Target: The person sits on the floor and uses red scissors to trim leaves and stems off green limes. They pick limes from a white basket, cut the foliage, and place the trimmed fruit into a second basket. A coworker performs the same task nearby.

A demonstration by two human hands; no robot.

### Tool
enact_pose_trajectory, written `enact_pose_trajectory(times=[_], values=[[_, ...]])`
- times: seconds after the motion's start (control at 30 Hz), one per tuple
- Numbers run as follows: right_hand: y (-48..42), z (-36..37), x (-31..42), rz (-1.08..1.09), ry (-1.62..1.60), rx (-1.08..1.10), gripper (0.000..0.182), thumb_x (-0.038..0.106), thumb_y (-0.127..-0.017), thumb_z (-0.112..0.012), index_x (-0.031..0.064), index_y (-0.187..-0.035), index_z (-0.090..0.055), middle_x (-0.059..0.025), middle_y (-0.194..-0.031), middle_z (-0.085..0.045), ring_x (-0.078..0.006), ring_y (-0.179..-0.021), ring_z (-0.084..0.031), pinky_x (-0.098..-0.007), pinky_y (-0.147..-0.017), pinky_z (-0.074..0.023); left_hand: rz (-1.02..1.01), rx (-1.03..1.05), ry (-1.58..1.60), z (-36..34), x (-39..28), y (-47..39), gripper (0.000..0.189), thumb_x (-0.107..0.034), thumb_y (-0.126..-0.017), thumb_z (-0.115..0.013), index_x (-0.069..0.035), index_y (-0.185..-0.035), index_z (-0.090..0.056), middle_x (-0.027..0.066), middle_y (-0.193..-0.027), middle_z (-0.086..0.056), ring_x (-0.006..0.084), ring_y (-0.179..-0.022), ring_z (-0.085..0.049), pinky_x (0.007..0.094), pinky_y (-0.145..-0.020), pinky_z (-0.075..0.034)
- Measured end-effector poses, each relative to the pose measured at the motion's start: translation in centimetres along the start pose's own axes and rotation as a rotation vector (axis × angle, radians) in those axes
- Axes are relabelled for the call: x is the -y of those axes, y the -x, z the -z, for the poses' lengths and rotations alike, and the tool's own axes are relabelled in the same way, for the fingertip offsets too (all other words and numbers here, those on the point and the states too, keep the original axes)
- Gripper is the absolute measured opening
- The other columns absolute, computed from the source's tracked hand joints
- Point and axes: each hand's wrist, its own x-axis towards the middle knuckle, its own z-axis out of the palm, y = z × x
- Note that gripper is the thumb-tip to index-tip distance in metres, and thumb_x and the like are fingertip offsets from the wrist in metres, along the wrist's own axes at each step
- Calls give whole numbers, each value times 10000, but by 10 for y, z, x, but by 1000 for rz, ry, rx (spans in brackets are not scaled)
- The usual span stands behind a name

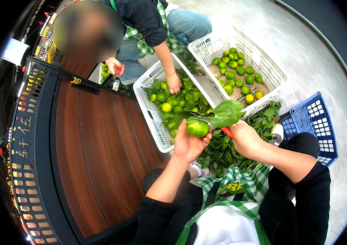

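My left hand (188, 145) cups a green citrus fruit (198, 129) from below, above the near end of a white crate. My right hand (247, 139) grips red-handled snips (227, 131), and their metal blades reach toward the top of that fruit. Broad green leaves (227, 113) hang over the snips and hide part of the blades. Whether the blades touch the stem cannot be seen. Below my hands, the white plastic crate (154, 128) holds leafy green citrus fruits (173, 102).
A second white crate (261, 55) holds several loose citrus fruits. Cut leaves (222, 157) cover the floor between my feet. A blue plastic crate (322, 121) leans at right. Opposite, a co-worker's hand (173, 82) reaches into the leafy crate; their other hand (115, 65) holds red-handled snips. Wooden boards (100, 153) lie left.
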Motion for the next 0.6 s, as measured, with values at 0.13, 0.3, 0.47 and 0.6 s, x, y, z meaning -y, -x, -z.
enact_pose_trajectory(times=[0.13,0.3,0.47,0.6], values=[[16,-3,11,-196,-4,224,295,-50,-686,-515,-69,-980,-509,-255,-1012,-550,-387,-939,-566,-453,-804,-483,103,-21,-16,10,4,1,544,-508,-885,-492,-41,-1160,-533,197,-1044,-594,316,-912,-592,370,-747,-516],[42,-25,1,-104,-134,112,352,-17,-730,-502,-50,-1076,-445,-281,-847,-585,-450,-815,-582,-498,-753,-468,256,-67,-194,35,15,-2,510,-496,-901,-483,-31,-1100,-545,166,-979,-613,281,-812,-621,338,-692,-532],[52,-18,5,-457,-187,405,230,113,-823,-494,-40,-994,-476,-246,-746,-615,-394,-725,-631,-467,-667,-494,247,-213,-438,51,34,-8,385,-405,-912,-533,-46,-1050,-510,124,-930,-624,252,-746,-644,303,-633,-546],[66,-43,-20,-745,-532,583,154,112,-797,-529,-41,-782,-531,-138,-642,-599,-196,-524,-617,-358,-482,-488,262,-304,-917,53,57,-16,450,-371,-829,-674,-37,-1023,-444,90,-915,-579,185,-745,-621,278,-615,-539]])
